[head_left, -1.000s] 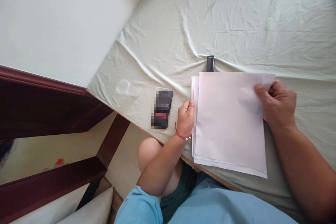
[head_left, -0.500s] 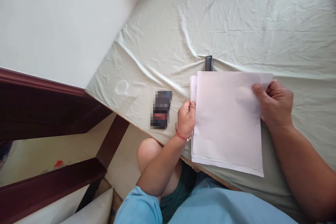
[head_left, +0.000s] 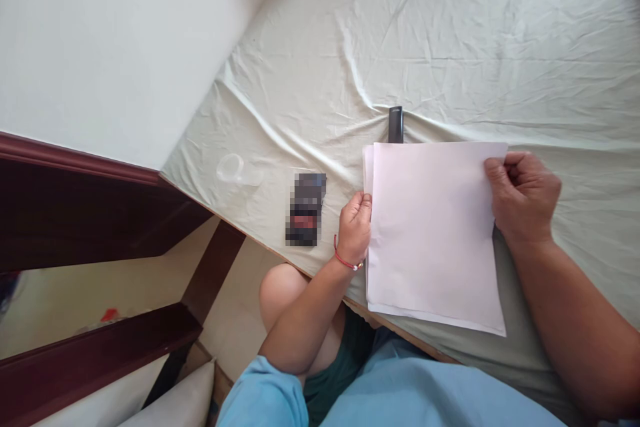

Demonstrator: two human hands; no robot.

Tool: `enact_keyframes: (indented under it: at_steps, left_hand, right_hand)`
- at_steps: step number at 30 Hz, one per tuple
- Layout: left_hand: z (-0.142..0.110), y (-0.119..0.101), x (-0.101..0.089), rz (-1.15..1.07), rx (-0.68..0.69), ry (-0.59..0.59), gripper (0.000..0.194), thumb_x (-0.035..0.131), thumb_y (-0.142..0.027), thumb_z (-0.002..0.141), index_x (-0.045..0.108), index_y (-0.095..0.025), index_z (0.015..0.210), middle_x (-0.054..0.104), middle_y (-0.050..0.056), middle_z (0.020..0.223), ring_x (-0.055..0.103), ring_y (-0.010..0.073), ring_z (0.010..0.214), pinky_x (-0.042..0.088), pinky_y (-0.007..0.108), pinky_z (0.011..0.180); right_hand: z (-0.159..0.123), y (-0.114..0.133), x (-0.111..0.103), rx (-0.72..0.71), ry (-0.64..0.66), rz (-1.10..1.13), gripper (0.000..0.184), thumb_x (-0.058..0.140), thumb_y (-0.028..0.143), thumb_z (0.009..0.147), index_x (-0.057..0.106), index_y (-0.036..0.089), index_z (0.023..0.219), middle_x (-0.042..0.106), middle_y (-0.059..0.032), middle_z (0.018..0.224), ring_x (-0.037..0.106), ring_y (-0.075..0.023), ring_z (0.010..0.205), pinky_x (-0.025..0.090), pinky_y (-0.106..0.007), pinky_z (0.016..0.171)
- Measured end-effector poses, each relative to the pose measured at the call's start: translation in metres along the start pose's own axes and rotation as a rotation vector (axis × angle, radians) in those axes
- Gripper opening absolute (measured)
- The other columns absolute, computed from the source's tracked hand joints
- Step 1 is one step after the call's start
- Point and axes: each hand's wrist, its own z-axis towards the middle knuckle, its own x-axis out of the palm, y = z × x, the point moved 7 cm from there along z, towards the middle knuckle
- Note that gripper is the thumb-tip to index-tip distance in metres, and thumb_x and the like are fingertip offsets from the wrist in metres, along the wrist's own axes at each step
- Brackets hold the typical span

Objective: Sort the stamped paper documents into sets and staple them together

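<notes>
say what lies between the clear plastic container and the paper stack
In the head view: a pixelated dark object, then the left hand gripping the paper stack by its edge.

A white wall [head_left: 110,33] stands beside dark-red woodwork [head_left: 90,213].

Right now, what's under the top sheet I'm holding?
Under the top sheet, more sheets show along the left and near edges. A black object shows beyond the far edge; anything else beneath is covered.

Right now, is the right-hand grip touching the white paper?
Touching: the head view shows the right-hand grip with its thumb lying over the white paper near its upper right corner.
</notes>
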Motion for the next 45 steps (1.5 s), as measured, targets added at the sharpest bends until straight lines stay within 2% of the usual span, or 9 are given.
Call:
enact_keyframes:
  at_steps: [9, 15, 24, 29, 31, 33, 36, 40, 45]
  left_hand:
    - [-0.004, 0.001, -0.001, 0.073, 0.04, -0.036, 0.056, 0.056, -0.073, 0.102, 0.06, -0.021, 0.083, 0.06, 0.002, 0.078, 0.056, 0.0197, 0.078, 0.048, 0.03, 0.075]
    - [-0.005, -0.004, 0.0, 0.213, 0.083, -0.031, 0.056, 0.057, -0.072, 0.102, 0.054, -0.021, 0.081, 0.054, 0.0, 0.076, 0.05, 0.0162, 0.071, 0.045, 0.027, 0.068]
    - [-0.009, -0.01, 0.002, 0.23, 0.109, -0.048, 0.056, 0.059, -0.072, 0.101, 0.057, -0.021, 0.08, 0.052, 0.0, 0.074, 0.05, 0.017, 0.074, 0.045, 0.028, 0.072]
    - [-0.011, -0.006, 0.001, 0.155, 0.124, -0.068, 0.053, 0.061, -0.071, 0.101, 0.062, -0.021, 0.084, 0.057, 0.002, 0.079, 0.058, 0.0191, 0.084, 0.051, 0.029, 0.083]
    - [-0.012, -0.001, -0.003, 0.128, 0.124, -0.115, 0.054, 0.063, -0.074, 0.098, 0.064, -0.021, 0.088, 0.061, 0.002, 0.084, 0.06, 0.0191, 0.088, 0.052, 0.03, 0.087]
    - [-0.012, 0.005, -0.009, 0.106, 0.121, -0.188, 0.056, 0.066, -0.077, 0.095, 0.068, -0.021, 0.094, 0.065, 0.003, 0.091, 0.064, 0.0202, 0.095, 0.054, 0.031, 0.093]
    - [-0.01, 0.015, -0.014, 0.054, 0.088, -0.268, 0.06, 0.069, -0.079, 0.091, 0.072, -0.021, 0.1, 0.071, 0.006, 0.101, 0.067, 0.0241, 0.112, 0.056, 0.034, 0.103]
    - [-0.006, 0.016, -0.013, -0.12, 0.001, -0.322, 0.071, 0.077, -0.086, 0.077, 0.07, -0.023, 0.109, 0.074, 0.008, 0.119, 0.065, 0.0265, 0.128, 0.055, 0.035, 0.11]
    - [0.004, -0.003, 0.002, -0.237, -0.024, -0.097, 0.062, 0.071, -0.078, 0.089, 0.067, -0.022, 0.114, 0.074, 0.01, 0.129, 0.067, 0.0283, 0.129, 0.057, 0.041, 0.11]
  right_hand:
    - [-0.001, 0.004, 0.001, 0.011, 0.018, 0.014, 0.025, 0.071, 0.04, 0.087, 0.07, 0.016, 0.087, 0.06, 0.0007, 0.069, 0.045, -0.009, 0.058, 0.034, -0.027, 0.057]
    - [-0.002, 0.006, 0.002, -0.007, 0.018, 0.011, 0.022, 0.071, 0.039, 0.089, 0.069, 0.017, 0.087, 0.059, 0.0013, 0.068, 0.045, -0.0097, 0.058, 0.034, -0.027, 0.057]
    - [-0.003, 0.005, 0.002, -0.045, 0.018, -0.002, 0.022, 0.07, 0.038, 0.094, 0.07, 0.016, 0.097, 0.062, -0.0001, 0.077, 0.05, -0.0098, 0.063, 0.041, -0.026, 0.062]
    - [0.0, -0.006, 0.007, -0.023, 0.041, 0.068, 0.048, 0.067, 0.045, 0.094, 0.062, 0.017, 0.132, 0.07, -0.0132, 0.129, 0.066, -0.0178, 0.103, 0.054, -0.033, 0.089]
    - [0.001, -0.013, 0.011, 0.049, 0.093, 0.155, 0.06, 0.069, 0.051, 0.094, 0.057, 0.017, 0.142, 0.072, -0.0136, 0.125, 0.068, -0.0189, 0.101, 0.053, -0.036, 0.091]
    - [0.0, -0.02, 0.014, 0.163, 0.15, 0.242, 0.071, 0.072, 0.059, 0.092, 0.055, 0.018, 0.147, 0.075, -0.0102, 0.107, 0.067, -0.0181, 0.084, 0.052, -0.034, 0.078]
    - [-0.005, -0.023, 0.021, 0.355, 0.247, 0.424, 0.069, 0.08, 0.064, 0.084, 0.065, 0.021, 0.136, 0.074, -0.0066, 0.093, 0.064, -0.0181, 0.07, 0.049, -0.031, 0.061]
    - [-0.013, -0.017, 0.03, 0.515, 0.362, 0.529, 0.048, 0.088, 0.06, 0.076, 0.074, 0.02, 0.099, 0.073, -0.0054, 0.086, 0.066, -0.0193, 0.07, 0.054, -0.031, 0.063]
    - [-0.022, -0.012, 0.031, 0.497, 0.302, 0.478, 0.048, 0.087, 0.064, 0.073, 0.073, 0.022, 0.091, 0.07, -0.0017, 0.079, 0.064, -0.0182, 0.068, 0.053, -0.03, 0.057]
